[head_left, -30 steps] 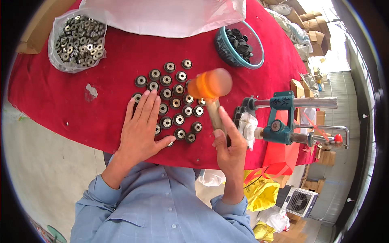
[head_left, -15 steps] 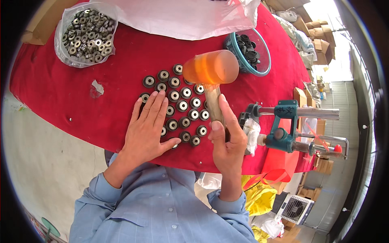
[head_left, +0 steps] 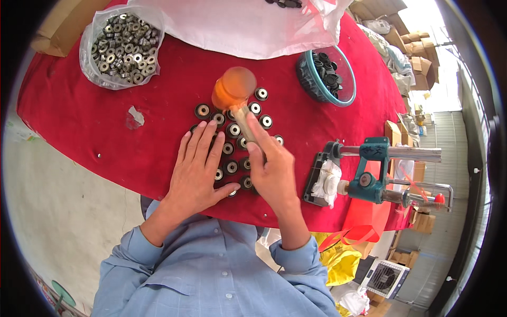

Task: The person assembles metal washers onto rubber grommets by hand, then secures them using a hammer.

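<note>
Several metal bearings seated in round black rings (head_left: 266,122) lie grouped on the red cloth (head_left: 174,68). My left hand (head_left: 198,165) rests spread over the near-left part of the group, fingers stretched out and partly covering it. In my right hand (head_left: 272,168) is a mallet (head_left: 236,84), gripped by its wooden handle. Its translucent orange head, slightly blurred, is over the far part of the group and hides some pieces. Whether the head touches a piece I cannot tell.
A clear bag (head_left: 87,58) full of loose bearings stands far left. Toward the far right is a teal-rimmed bowl (head_left: 353,84) of black rings. A green hand press (head_left: 369,171) is right of my right hand. White sheeting (head_left: 237,31) covers the far edge.
The mallet and my right hand have moved left, bringing the orange head over the far-left pieces. My left hand stays flat on the group. The whole view has shifted slightly.
</note>
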Demonstrator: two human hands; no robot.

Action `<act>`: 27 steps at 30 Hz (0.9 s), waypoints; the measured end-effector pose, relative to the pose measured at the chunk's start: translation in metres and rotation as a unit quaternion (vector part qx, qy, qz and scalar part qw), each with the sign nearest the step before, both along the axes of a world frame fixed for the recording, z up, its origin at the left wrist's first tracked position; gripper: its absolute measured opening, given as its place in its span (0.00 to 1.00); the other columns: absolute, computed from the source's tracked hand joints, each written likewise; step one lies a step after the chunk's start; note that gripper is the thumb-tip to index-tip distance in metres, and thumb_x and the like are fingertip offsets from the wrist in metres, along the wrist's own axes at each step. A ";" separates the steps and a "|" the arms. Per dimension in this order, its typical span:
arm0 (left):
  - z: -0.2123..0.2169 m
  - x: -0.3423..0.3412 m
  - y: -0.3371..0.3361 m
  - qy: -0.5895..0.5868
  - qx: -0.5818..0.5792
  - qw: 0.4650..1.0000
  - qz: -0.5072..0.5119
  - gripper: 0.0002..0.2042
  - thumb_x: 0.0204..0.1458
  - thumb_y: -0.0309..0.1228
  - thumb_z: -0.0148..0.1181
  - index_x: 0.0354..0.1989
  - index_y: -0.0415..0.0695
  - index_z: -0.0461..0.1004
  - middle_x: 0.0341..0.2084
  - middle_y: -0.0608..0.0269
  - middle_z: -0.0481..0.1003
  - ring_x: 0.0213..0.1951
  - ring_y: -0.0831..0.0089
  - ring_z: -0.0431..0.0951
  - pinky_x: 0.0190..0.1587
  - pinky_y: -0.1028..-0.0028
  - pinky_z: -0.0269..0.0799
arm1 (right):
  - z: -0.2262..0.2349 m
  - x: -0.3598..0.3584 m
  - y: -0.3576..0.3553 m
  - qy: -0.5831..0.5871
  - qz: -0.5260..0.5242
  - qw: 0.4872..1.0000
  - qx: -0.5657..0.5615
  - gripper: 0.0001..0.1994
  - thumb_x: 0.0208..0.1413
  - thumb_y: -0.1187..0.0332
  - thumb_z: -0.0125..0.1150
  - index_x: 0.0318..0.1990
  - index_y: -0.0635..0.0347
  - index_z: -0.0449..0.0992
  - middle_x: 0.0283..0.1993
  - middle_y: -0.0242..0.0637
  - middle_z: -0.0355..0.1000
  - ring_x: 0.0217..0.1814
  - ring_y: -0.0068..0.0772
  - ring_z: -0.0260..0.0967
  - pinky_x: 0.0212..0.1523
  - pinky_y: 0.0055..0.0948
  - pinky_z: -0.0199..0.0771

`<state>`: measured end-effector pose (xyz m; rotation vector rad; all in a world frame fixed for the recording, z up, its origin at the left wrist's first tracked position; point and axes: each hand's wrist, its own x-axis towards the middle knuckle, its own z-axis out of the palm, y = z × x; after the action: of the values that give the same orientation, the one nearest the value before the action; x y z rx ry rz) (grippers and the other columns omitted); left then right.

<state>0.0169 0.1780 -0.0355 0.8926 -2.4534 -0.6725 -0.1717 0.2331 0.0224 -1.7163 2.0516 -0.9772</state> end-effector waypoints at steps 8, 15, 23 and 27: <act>0.004 0.022 0.017 -0.050 -0.023 0.998 0.002 0.48 0.54 0.57 0.72 0.77 0.39 0.63 0.79 0.38 0.53 0.81 0.40 0.49 0.78 0.37 0.45 | 0.029 0.011 0.001 -0.078 0.027 0.996 -0.032 0.30 0.66 0.77 0.60 0.75 0.47 0.72 0.39 0.50 0.79 0.38 0.52 0.79 0.40 0.46 0.79; 0.004 0.020 0.015 -0.085 -0.043 0.995 0.000 0.47 0.55 0.58 0.69 0.76 0.37 0.63 0.80 0.44 0.55 0.81 0.42 0.50 0.77 0.35 0.45 | 0.009 0.014 0.001 0.001 0.002 0.995 0.096 0.26 0.67 0.78 0.61 0.73 0.57 0.74 0.58 0.51 0.83 0.39 0.35 0.80 0.45 0.33 0.81; 0.006 0.019 0.017 -0.091 -0.067 0.994 0.003 0.47 0.56 0.58 0.68 0.76 0.36 0.63 0.81 0.52 0.55 0.81 0.43 0.49 0.76 0.33 0.46 | 0.016 0.017 0.034 -0.064 -0.017 0.998 -0.024 0.28 0.66 0.79 0.60 0.73 0.48 0.75 0.37 0.49 0.76 0.34 0.48 0.75 0.39 0.42 0.79; 0.003 0.017 0.015 -0.101 -0.071 0.992 0.000 0.48 0.56 0.58 0.68 0.77 0.35 0.62 0.81 0.52 0.55 0.81 0.43 0.49 0.76 0.33 0.46 | -0.003 0.003 0.028 -0.054 -0.003 0.999 0.001 0.29 0.65 0.79 0.61 0.73 0.47 0.75 0.37 0.49 0.75 0.33 0.48 0.75 0.39 0.42 0.79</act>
<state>0.0343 0.1932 -0.0320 0.9442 -2.6397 -0.4172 -0.1683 0.2613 0.0196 -1.6203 1.9894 -1.0444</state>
